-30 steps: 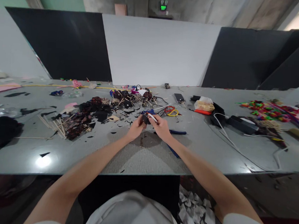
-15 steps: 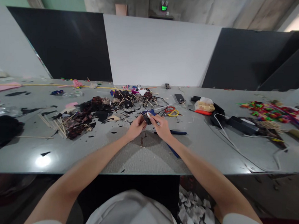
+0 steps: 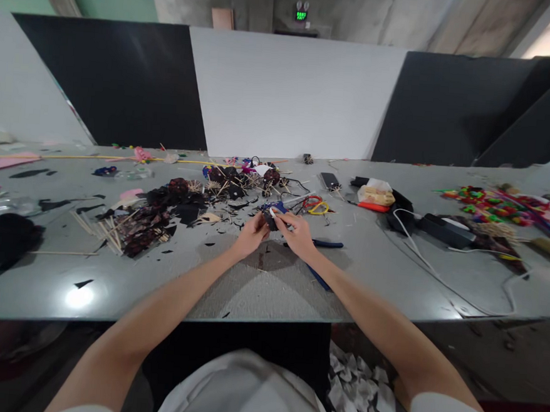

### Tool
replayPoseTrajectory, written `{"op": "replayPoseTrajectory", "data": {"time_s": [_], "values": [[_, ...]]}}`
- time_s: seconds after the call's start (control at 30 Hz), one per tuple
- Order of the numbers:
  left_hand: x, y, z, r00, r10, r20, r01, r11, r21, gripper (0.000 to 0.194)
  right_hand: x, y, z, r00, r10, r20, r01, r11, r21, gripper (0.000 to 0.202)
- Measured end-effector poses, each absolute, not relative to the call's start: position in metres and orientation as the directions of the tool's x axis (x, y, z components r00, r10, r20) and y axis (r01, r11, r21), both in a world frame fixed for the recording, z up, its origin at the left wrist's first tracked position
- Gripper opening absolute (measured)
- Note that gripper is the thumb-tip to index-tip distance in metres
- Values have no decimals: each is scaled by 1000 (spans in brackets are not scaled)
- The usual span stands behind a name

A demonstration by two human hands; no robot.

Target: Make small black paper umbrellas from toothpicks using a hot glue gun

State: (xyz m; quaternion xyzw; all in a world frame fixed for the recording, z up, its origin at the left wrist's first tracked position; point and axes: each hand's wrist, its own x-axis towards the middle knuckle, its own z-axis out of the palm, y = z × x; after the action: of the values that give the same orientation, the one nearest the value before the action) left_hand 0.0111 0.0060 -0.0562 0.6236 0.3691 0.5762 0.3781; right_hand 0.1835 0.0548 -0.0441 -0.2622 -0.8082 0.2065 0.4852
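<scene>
Near the middle of the grey table (image 3: 194,288), my left hand (image 3: 251,232) pinches a small dark piece (image 3: 269,220) from its left side. My right hand (image 3: 296,232) meets it from the right, its fingers closed on the same piece, with a small white bit (image 3: 273,212) at the fingertips. Blue-handled pliers (image 3: 327,243) lie partly behind my right wrist. Just beyond the hands are a blue item (image 3: 279,205) and red and yellow wire loops (image 3: 321,207).
Dark scraps with sticks (image 3: 146,228) and spiky stick balls (image 3: 253,179) lie left and beyond. A phone (image 3: 329,181) sits behind the wires. On the right are a black box (image 3: 446,230), a white cable (image 3: 457,296) and colourful pieces (image 3: 496,206). Upright panels (image 3: 296,94) stand behind.
The dark piece has turned slightly between my fingers. Both hands stay in nearly the same place.
</scene>
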Motion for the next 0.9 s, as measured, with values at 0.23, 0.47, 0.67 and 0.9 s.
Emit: {"op": "replayPoseTrajectory", "data": {"time_s": [0.23, 0.47, 0.67, 0.9], "values": [[10, 7, -58, 85, 891, 447, 25, -450, 893, 44, 184, 54, -41, -401, 638, 658, 259, 768, -586, 42], [10, 10, -63, 76, 898, 434, 9, -436, 900, 42, 184, 53, -40, -397, 648, 649, 261, 758, -597, 42], [8, 11, -65, 102, 894, 436, 13, -440, 898, 42, 183, 53, -41, -408, 655, 636, 251, 751, -611, 43], [6, 8, -62, 109, 898, 426, 63, -434, 899, 34, 183, 56, -44, -393, 652, 648, 252, 754, -607, 39]]}}
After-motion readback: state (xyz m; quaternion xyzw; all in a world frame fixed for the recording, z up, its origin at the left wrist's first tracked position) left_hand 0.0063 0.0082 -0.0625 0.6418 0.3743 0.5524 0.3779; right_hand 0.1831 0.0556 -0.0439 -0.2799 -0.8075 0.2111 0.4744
